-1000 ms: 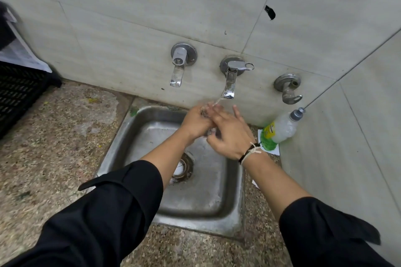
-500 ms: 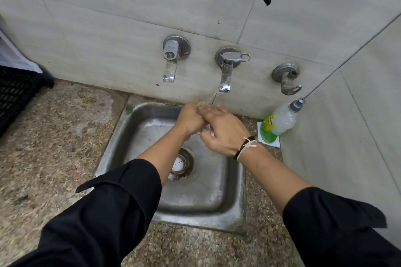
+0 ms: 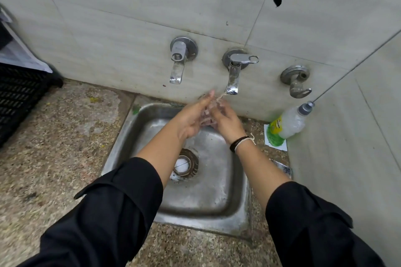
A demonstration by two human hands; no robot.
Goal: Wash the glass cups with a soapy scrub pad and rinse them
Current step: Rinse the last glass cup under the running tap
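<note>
Since a second ago your two hands have opened a little: the left hand (image 3: 191, 121), which was wrapped close against the right, now has its fingers (image 3: 207, 98) stretched up toward the spout, and the view has moved slightly nearer to the wall. Between the palms, under the thin stream from the middle tap (image 3: 233, 78), I see something clear and wet that seems to be a glass cup (image 3: 207, 116), held over the back part of the sink (image 3: 217, 191); it is blurred, so I cannot say its shape or which way it is turned. The left fingers are nearly straight and press along its side. The fingers of the right hand (image 3: 226, 123) are curled over it from the other side, but how firmly they hold I cannot tell. No scrub pad is visible.

My judgement is that you are rinsing. A wet glass is stiff, light, very slippery and easy to break against the steel basin, so take it around the body with the whole palm, not by the rim, and keep it low over the sink.

In the sink bottom the drain (image 3: 184, 163) has white foam. To the right, on the stone table (image 3: 54, 136), a soap bottle (image 3: 288, 122) leans against the wall. Two other taps are on the wall, and a black crate (image 3: 17, 97) stands at the far left.
</note>
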